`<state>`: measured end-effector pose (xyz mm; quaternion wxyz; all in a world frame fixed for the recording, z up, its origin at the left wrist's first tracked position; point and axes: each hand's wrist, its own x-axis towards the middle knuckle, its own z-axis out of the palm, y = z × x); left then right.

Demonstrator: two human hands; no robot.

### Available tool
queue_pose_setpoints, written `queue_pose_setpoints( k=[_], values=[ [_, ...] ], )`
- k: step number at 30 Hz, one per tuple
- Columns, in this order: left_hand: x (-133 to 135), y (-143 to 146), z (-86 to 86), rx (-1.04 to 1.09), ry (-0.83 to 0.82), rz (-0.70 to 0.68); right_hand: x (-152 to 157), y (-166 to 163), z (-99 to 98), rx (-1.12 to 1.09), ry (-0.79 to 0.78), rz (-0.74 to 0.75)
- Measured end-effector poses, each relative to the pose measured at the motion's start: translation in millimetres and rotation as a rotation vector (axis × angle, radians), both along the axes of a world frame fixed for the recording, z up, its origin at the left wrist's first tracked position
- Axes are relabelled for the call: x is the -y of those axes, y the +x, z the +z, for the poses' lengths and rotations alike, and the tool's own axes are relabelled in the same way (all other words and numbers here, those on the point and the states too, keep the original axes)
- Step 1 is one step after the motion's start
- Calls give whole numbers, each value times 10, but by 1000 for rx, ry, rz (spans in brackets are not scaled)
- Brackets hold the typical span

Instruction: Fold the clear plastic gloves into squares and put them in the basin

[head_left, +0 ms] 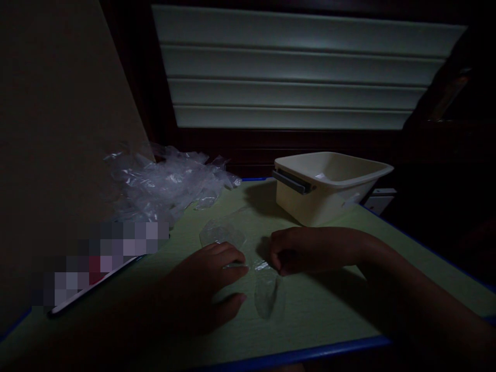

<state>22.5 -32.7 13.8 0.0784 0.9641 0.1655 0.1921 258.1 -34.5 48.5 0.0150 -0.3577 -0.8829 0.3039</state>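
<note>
The left hand [209,281] and right hand [300,250] are pinching a clear plastic bag [267,294], fingers closed on it (seemingly keeping it taut). Spare bags [163,181] are lying heaped nearby.

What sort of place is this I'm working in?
Probably a dim room at home, though I can't be sure: a small green table with a blue edge, a window blind behind it, a cream tub and a heap of clear bags.
</note>
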Motion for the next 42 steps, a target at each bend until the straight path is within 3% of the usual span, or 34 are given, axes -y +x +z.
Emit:
queue_pose_setpoints(
  k=[9, 18, 28, 36, 42],
  values=[
    [-14, -19, -7, -14, 4, -22, 84, -34, 134, 84, 51, -98],
    [-7, -5, 2, -9, 29, -10, -13, 23, 33, 11, -68, -22],
    [-13, -11, 0, 8, 23, -14, 35, -39, 83, 97, 40, 0],
    [-20, -36, -16, 28, 121, -40, 62, -41, 131, -23, 94, -181],
    [6, -21, 27, 18, 152, -36, 25, -89, 60, -7, 161, -226]
  ],
)
